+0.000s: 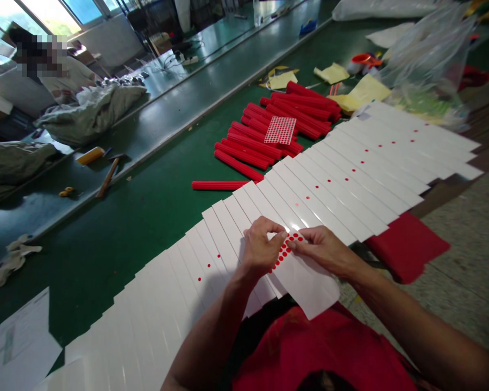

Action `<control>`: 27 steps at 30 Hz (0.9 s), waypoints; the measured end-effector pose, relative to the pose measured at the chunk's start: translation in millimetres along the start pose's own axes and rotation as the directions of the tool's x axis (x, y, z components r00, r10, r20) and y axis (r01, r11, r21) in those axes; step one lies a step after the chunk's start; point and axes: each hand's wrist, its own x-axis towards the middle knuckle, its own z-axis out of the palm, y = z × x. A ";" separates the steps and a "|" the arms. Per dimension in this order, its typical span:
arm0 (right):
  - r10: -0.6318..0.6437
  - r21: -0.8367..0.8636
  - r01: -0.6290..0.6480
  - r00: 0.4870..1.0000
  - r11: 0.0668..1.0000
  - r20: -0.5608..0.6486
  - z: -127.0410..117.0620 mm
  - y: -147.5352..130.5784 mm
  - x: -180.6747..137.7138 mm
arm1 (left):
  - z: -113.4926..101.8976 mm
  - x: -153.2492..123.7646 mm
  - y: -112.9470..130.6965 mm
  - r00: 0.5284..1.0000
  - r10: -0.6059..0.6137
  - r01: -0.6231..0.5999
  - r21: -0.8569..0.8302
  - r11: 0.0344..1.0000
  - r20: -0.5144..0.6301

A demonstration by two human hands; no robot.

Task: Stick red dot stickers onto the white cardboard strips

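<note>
My right hand (328, 251) grips a white sheet of round red stickers (309, 288), thumb on top near the dots. The lower part of the sheet is bare backing and hangs toward my body. At the sheet's upper left edge, the thumb and finger of my left hand (263, 244) are pinched together, touching it among the dots. Whether a single sticker is between those fingertips cannot be made out. Beneath both hands runs a long row of overlapping white cards (236, 209). Single red dots mark several cards to the right and a few to the left.
Red ribbed tubes (244, 146) lie heaped beyond the cards, with another dotted sheet (280, 130) on top. Clear plastic bags (427, 65) and an orange tape roll (362, 58) are at far right. A hammer (108, 178) lies across the green table (146, 217). A person (65, 76) is at upper left.
</note>
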 end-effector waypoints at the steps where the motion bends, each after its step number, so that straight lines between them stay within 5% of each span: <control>1: -0.007 0.001 0.007 1.000 1.000 -0.004 -0.7 1.4 0.2 | 0.6 0.3 -1.0 1.000 0.008 -0.008 -0.002 1.000 0.008; 7: 0.005 0.018 -0.006 1.000 1.000 0.002 -13.5 14.7 0.1 | 19.0 26.0 -12.9 0.998 -0.054 0.054 0.000 0.999 0.029; 16: 0.078 0.081 -0.072 0.994 0.994 -0.073 -31.3 19.2 -7.7 | 73.2 75.6 -35.7 0.999 -0.044 0.052 0.390 0.919 -0.032; 27: 0.055 0.061 -0.046 0.988 0.997 -0.144 -38.7 23.0 -7.8 | 75.3 71.6 -46.9 0.978 0.125 -0.037 0.456 0.889 -0.166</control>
